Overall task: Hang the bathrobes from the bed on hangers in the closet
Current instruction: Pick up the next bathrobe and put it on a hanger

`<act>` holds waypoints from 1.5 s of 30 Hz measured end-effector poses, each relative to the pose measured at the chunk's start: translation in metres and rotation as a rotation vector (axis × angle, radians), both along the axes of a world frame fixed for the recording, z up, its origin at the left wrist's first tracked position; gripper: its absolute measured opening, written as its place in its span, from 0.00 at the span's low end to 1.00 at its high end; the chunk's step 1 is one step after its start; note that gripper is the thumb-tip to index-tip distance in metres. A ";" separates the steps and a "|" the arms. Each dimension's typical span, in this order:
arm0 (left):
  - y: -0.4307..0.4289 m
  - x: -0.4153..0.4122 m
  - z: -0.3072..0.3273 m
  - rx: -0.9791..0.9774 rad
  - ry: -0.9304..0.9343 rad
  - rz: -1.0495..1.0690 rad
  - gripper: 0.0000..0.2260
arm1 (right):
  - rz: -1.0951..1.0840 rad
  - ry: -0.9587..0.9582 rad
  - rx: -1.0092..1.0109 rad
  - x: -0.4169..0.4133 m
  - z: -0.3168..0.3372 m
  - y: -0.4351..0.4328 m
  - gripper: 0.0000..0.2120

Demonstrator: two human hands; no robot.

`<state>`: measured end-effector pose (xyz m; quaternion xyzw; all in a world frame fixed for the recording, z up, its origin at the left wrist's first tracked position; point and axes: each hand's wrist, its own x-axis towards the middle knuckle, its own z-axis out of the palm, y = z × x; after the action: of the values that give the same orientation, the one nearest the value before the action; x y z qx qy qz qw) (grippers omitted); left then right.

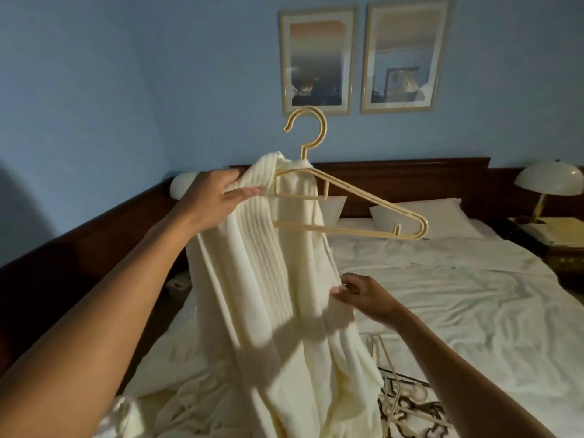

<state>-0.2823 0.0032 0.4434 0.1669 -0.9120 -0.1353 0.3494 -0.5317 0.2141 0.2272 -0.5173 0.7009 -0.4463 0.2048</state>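
1. Our left hand [215, 197] has its grip curled round the bathrobe [278, 295] collar, half-draped on the hanger [379, 201] above the bed [458, 295].
2. Our right hand [363, 297] pinches fabric lower down. Next we'd pull it over the hanger's bare right arm.

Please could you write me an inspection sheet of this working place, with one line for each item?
Surface: rumpled white bed sheet, dark wooden headboard behind.
Job's things: cream ribbed bathrobe hangs over one shoulder of the yellow plastic hanger; the other shoulder is bare.
Clutter: pale spare hangers piled on the bed, lower right.
Grippers: left hand grips the robe at the hanger's covered end; right hand pinches the fabric lower down.
Cables: nothing seen.
Surroundings: blue wall, two framed pictures, white dome lamp at right.
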 end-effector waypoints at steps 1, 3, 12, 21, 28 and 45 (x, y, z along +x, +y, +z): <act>-0.008 0.007 0.001 0.019 -0.041 0.040 0.14 | 0.005 0.002 0.013 -0.009 0.003 0.004 0.18; -0.023 0.020 -0.002 0.033 -0.133 0.116 0.12 | -0.051 0.022 0.012 -0.033 0.009 0.017 0.13; -0.040 0.028 -0.039 0.149 -0.281 0.173 0.16 | -0.054 -0.460 0.040 -0.082 0.048 0.054 0.31; -0.031 -0.007 -0.065 0.065 -0.321 0.310 0.18 | -0.647 -0.298 -0.304 -0.077 0.118 0.052 0.09; 0.020 -0.082 -0.038 0.154 -0.051 0.275 0.15 | -0.470 0.275 -0.479 0.037 0.127 0.006 0.05; 0.015 -0.070 0.029 0.010 0.170 0.023 0.21 | -0.489 0.827 -0.197 -0.054 0.207 0.018 0.08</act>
<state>-0.3519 0.0186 0.4722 0.1670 -0.8764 -0.1493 0.4262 -0.5858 0.2323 0.4338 -0.4883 0.7790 -0.3025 -0.2513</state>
